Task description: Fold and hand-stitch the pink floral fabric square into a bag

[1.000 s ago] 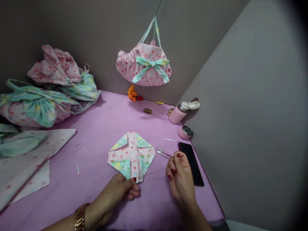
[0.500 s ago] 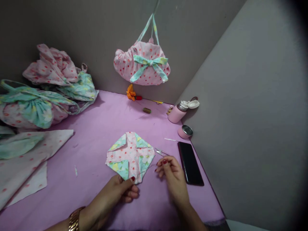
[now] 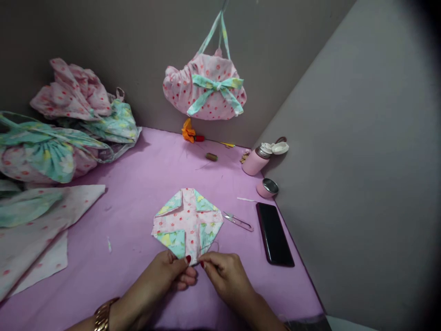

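An eight-sided piece of fabric (image 3: 190,220), pink dotted with mint floral corner flaps folded in, lies on the purple tabletop. My left hand (image 3: 175,272) pinches its near edge, thumb on top and fingers underneath. At the near right edge, close to the left thumb, my right hand (image 3: 225,272) is closed in a pinch; whatever sits between its fingertips is too small to make out. A thin dark thread (image 3: 216,244) loops above the right fingers, beside the fabric. Pink-handled thread snips (image 3: 238,221) lie to the right of the fabric.
A black phone (image 3: 274,234), a pink bottle (image 3: 255,162) and its cup-like lid (image 3: 267,187) line the right edge. Behind lie a thread spool (image 3: 211,156) and an orange fabric flower (image 3: 188,131). A dotted pouch (image 3: 206,87) hangs above; fabric bags (image 3: 51,151) and cloth (image 3: 62,216) fill the left.
My right hand has moved left and down to the fabric's near edge, uncovering the snips' handles. The thread, earlier stretched toward that hand, now hangs in a loop. My left hand keeps its hold.
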A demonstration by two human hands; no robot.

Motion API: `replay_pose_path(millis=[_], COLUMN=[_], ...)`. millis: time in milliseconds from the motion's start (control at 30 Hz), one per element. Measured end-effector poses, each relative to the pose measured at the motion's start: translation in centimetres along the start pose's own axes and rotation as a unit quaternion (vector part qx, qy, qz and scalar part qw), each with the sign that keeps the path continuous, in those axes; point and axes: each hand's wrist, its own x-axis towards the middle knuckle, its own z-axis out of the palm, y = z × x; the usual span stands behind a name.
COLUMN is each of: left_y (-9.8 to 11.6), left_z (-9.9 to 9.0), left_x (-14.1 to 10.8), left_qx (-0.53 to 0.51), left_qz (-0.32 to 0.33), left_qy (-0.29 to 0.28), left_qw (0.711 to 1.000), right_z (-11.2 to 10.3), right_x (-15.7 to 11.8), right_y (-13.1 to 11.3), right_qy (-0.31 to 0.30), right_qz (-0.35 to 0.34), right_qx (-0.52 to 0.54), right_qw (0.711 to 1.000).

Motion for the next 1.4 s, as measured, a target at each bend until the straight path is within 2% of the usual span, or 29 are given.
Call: replay_pose_path(millis=[233, 867, 1100, 1267, 1400], left_y=[0.3, 0.3, 0.2, 0.1, 0.0], left_z=[0.3, 0.3, 0.2, 0.2, 0.2], left_x=[-0.4, -0.4, -0.4, -0.4, -0.3], left_qx=[-0.004, 0.012, 0.001, -0.001, -0.001], left_qz=[-0.002, 0.020, 0.013, 0.017, 0.021], left_qy=[0.013, -0.003, 0.005, -0.001, -0.004], left_qw=[1.000, 1.000, 1.000, 1.000, 1.000], right_z=[0.0, 0.3, 0.1, 0.0, 0.0], right_x=[0.0, 0.3, 0.7, 1.2, 1.4], right_y=[0.0, -0.6, -0.1, 0.2, 0.3], right_qy=[0.005, -0.010, -0.017, -0.031, -0.043], right_qz=[-0.005, 0.003, 0.040, 0.081, 0.100], right_qx=[-0.003, -0.063, 0.068, 0.186, 0.239], right_qw=[1.000, 0.998, 0.997, 0.979, 0.965])
